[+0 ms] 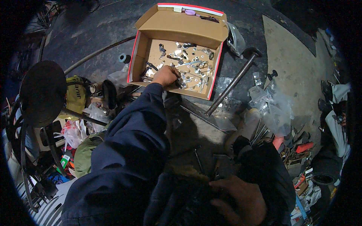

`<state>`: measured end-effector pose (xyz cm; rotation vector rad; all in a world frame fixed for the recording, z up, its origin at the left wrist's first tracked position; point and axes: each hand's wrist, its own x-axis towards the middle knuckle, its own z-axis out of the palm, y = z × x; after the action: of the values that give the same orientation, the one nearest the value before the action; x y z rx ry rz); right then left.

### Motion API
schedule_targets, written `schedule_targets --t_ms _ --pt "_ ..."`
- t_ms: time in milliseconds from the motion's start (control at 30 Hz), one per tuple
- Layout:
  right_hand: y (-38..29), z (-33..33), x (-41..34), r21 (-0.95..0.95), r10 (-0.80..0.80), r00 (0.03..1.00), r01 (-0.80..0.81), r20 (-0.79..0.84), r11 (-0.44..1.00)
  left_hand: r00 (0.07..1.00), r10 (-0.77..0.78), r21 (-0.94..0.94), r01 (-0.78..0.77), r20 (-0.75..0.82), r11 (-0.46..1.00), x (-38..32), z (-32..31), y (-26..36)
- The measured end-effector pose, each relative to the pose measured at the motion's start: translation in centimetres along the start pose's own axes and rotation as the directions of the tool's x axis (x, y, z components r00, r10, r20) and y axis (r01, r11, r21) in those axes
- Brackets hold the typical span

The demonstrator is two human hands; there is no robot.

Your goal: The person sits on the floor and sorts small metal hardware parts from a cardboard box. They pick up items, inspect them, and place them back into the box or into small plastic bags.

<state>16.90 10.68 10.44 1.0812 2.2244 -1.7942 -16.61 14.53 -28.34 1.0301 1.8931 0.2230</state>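
My left hand (167, 75) reaches over the near wall of an open cardboard box (177, 34) with red edges. Its fingertips are curled down among loose bolts, nuts and small metal fittings (198, 70) on the box floor. Whether they grip one of these pieces is hidden by the hand itself. In dim light near my lap, my right hand (240, 199) has its fingers spread, and no object shows in it. A purple-handled tool (190, 12) and a black item (209, 19) lie on the raised lid.
A metal bar with a round end (233, 82) slants beside the box's right side. Clear plastic bags (273, 110) lie farther right, near mixed scrap (297, 158). On the left stand a dark round disc (42, 93) and a yellow bag (75, 94). Another person's legs (335, 127) appear at far right.
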Motion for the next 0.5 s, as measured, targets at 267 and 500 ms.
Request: schedule_targets --t_ms 267,500 --pt "-0.3 0.2 0.2 -0.018 0.005 1.000 -0.005 -0.015 1.000 0.982 0.123 -0.111 -0.107 0.145 0.988 0.3 1.2 -0.6" --pt "-0.2 0.3 0.2 -0.034 0.010 1.000 -0.010 -0.012 0.999 0.987 -0.109 0.319 0.067 0.117 0.946 0.2 1.3 0.2"
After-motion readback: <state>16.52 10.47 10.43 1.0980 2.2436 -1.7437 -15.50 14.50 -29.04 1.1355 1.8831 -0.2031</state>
